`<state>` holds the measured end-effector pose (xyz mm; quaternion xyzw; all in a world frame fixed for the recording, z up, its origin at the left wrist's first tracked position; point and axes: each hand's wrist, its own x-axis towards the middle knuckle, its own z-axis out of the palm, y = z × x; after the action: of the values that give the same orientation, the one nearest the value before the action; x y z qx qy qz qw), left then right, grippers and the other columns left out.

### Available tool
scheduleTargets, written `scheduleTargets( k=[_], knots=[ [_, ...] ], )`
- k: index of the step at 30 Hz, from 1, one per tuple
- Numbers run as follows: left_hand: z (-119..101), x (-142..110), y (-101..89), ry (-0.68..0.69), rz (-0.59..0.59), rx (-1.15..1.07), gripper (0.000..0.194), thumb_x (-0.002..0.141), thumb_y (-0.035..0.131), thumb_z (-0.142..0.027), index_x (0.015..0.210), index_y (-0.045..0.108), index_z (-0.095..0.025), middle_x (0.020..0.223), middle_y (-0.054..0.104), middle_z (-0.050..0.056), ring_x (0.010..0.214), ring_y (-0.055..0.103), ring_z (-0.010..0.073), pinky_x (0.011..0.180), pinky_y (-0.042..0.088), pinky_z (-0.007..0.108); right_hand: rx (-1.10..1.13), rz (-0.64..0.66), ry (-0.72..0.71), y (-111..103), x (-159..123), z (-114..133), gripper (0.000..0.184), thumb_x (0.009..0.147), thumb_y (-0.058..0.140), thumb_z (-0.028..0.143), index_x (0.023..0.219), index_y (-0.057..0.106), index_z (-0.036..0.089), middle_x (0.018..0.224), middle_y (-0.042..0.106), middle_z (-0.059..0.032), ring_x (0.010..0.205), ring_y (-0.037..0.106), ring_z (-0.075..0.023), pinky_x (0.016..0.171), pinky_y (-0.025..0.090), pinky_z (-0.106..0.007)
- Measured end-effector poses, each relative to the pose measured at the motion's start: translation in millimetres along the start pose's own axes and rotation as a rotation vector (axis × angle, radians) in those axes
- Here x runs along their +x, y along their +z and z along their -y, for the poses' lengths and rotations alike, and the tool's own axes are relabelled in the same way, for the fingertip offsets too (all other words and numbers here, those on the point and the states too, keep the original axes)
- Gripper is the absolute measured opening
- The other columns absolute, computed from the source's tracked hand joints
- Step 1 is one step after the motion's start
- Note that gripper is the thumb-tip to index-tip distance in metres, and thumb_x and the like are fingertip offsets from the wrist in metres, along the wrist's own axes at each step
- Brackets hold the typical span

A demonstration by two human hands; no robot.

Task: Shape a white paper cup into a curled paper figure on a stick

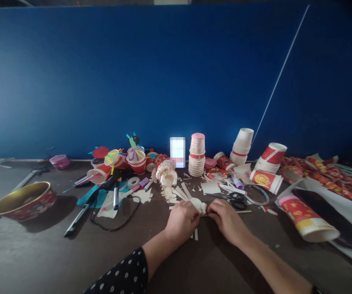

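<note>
My left hand [182, 220] and my right hand [226, 220] meet at the middle of the dark table, with their fingertips pinching a small curled white paper piece [198, 206] between them. Thin white paper strips [182, 192] lie just beyond my fingers, and one strip pokes out below my left hand. Farther up stands a curled, fringed white paper craft [166, 175]. Black-handled scissors [237, 201] lie to the right of my right hand, not touching it.
A stack of white-and-red paper cups [196, 155] and other cups [272, 158] stand at the back, against a blue wall [163, 73]. A large red cup [304, 218] lies at right. A utility knife [77, 220], marker [116, 196] and gold-lined red bowl [24, 201] sit at left.
</note>
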<state>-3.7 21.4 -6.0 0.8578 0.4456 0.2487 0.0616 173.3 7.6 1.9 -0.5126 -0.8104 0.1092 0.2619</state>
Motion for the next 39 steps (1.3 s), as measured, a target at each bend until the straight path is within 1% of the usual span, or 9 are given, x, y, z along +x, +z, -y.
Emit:
scheduleTargets(
  k=[5,15,18,24,29,32,36,39],
  knots=[
    [1,0,0.9,-0.007,-0.013,-0.006,0.011,0.074,0.055,-0.014,0.066,0.062,-0.017,0.072,0.060,0.002,0.073,0.054,0.0166,0.067,0.038,0.025,-0.013,0.031,-0.022,-4,0,1,0.019,0.083,0.043,0.010,0.070,0.054,0.019,0.078,0.055,-0.0019,0.080,0.050,-0.0174,0.072,0.036,-0.029],
    [1,-2,2.5,-0.015,-0.019,-0.013,0.010,0.075,0.055,-0.014,0.068,0.063,-0.018,0.072,0.060,0.002,0.074,0.054,0.0168,0.068,0.039,0.026,-0.037,0.078,0.008,-10,-1,0,0.019,0.081,0.044,0.009,0.071,0.055,0.020,0.078,0.056,-0.0016,0.081,0.051,-0.0174,0.072,0.037,-0.028],
    [2,-2,3.6,-0.011,-0.015,-0.027,0.009,0.075,0.057,-0.015,0.068,0.063,-0.017,0.072,0.060,0.002,0.074,0.054,0.0169,0.069,0.039,0.026,-0.061,0.086,0.010,-13,-2,-4,0.019,0.080,0.043,0.008,0.070,0.055,0.020,0.077,0.056,-0.0017,0.080,0.051,-0.0174,0.071,0.037,-0.028],
    [1,-1,1.8,-0.014,-0.009,-0.029,0.010,0.074,0.057,-0.013,0.067,0.063,-0.017,0.073,0.061,0.002,0.073,0.055,0.0164,0.068,0.039,0.025,-0.158,0.103,0.053,-28,-6,-21,0.020,0.077,0.043,0.008,0.070,0.057,0.020,0.078,0.058,-0.0024,0.081,0.052,-0.0182,0.070,0.036,-0.028],
    [-1,-2,0.8,-0.047,-0.017,-0.008,0.011,0.077,0.056,-0.015,0.069,0.064,-0.017,0.073,0.062,0.002,0.073,0.055,0.0163,0.067,0.039,0.025,-0.226,0.081,0.091,-29,-8,-26,0.020,0.078,0.044,0.010,0.073,0.060,0.021,0.079,0.059,-0.0036,0.082,0.052,-0.0194,0.071,0.036,-0.029],
    [-2,-2,-1.5,-0.073,0.011,0.009,0.013,0.080,0.055,-0.018,0.071,0.064,-0.017,0.075,0.061,0.002,0.075,0.056,0.0165,0.066,0.039,0.024,-0.209,0.095,0.097,-27,-8,-25,0.021,0.078,0.044,0.011,0.076,0.062,0.021,0.080,0.060,-0.0034,0.082,0.053,-0.0191,0.071,0.036,-0.029],
    [-6,-1,-7.3,-0.130,0.088,0.028,0.018,0.085,0.053,-0.021,0.072,0.065,-0.018,0.078,0.061,0.002,0.077,0.058,0.0162,0.064,0.038,0.023,-0.191,0.113,0.099,-27,-8,-23,0.021,0.078,0.044,0.010,0.073,0.061,0.021,0.079,0.060,-0.0029,0.082,0.053,-0.0188,0.070,0.035,-0.029],
    [-8,0,-9.2,-0.149,0.122,0.058,0.021,0.087,0.049,-0.023,0.074,0.064,-0.018,0.081,0.061,0.003,0.077,0.058,0.0162,0.063,0.037,0.023,-0.175,0.127,0.088,-28,-8,-19,0.021,0.077,0.044,0.009,0.071,0.060,0.021,0.078,0.060,-0.0028,0.082,0.053,-0.0191,0.070,0.035,-0.029]
  ],
)
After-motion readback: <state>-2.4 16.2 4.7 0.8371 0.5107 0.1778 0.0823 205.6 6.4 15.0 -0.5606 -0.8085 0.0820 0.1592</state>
